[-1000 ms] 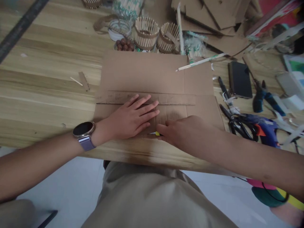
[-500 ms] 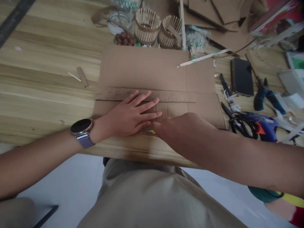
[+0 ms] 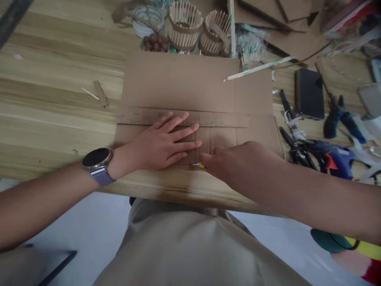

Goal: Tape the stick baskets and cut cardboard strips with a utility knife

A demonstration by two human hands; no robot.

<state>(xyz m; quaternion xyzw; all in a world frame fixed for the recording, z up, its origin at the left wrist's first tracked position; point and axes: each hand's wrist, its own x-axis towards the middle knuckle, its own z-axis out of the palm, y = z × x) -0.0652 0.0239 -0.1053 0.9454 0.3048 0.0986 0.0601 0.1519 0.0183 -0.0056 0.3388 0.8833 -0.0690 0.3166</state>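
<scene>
My left hand (image 3: 166,141) lies flat with spread fingers on a brown cardboard sheet (image 3: 181,81), pressing near its front edge. Under its fingertips runs a narrow cardboard strip (image 3: 220,120), laid across the sheet. My right hand (image 3: 229,159) is closed at the sheet's front edge, just right of the left fingers. From its fist pokes a bit of a yellow utility knife (image 3: 201,165) with a pale blade tip; the fist hides the rest.
At the back stand two stick baskets (image 3: 185,28), a glass jar (image 3: 148,22) and brown round beads (image 3: 155,42). On the right lie a black phone (image 3: 309,94), pliers (image 3: 337,119), scissors (image 3: 297,149) and a blue glue gun (image 3: 336,157). Cardboard scraps (image 3: 100,93) lie left.
My right hand has slid a little to the right along the front edge with the knife. The left hand stays pressed on the cardboard. The view has shifted slightly.
</scene>
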